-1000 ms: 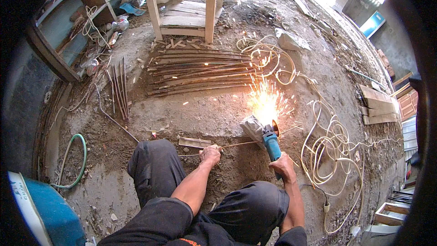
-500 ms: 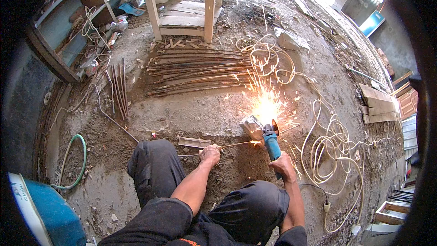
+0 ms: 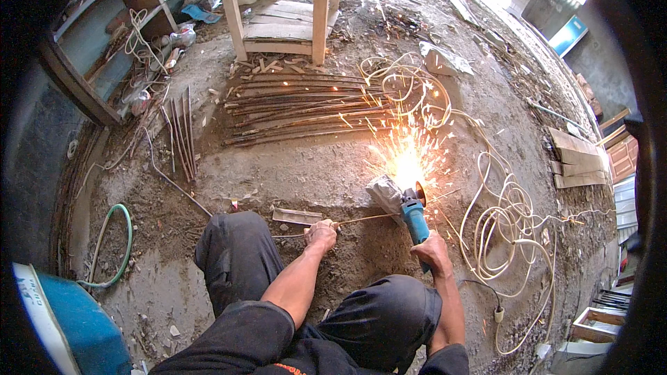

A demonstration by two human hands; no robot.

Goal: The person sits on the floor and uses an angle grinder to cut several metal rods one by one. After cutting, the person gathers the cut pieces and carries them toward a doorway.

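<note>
My right hand (image 3: 432,253) is wrapped round the body of a blue angle grinder (image 3: 415,223). Its disc (image 3: 421,194) throws a bright burst of sparks (image 3: 408,160) away from me. Closed on a thin metal rod (image 3: 367,219), my left hand (image 3: 321,235) steadies it low over the ground. The rod runs right to a grey block (image 3: 384,194) beside the grinder head. Glare and the grinder hide the exact point where disc and rod meet. Beyond the sparks lies a row of rusty rods (image 3: 299,107).
Loops of pale cable (image 3: 497,215) lie on the right, with a plug connection (image 3: 498,315) near my right forearm. A wooden stand (image 3: 278,47) is at the back. A blue tub (image 3: 87,326) and green hose (image 3: 128,236) sit at left. Boards (image 3: 578,160) lie far right.
The sparks have spread farther, with some flying over the rods and cable. A small orange glow on the rod left of the grinder has gone. Both hands stay nearly in place.
</note>
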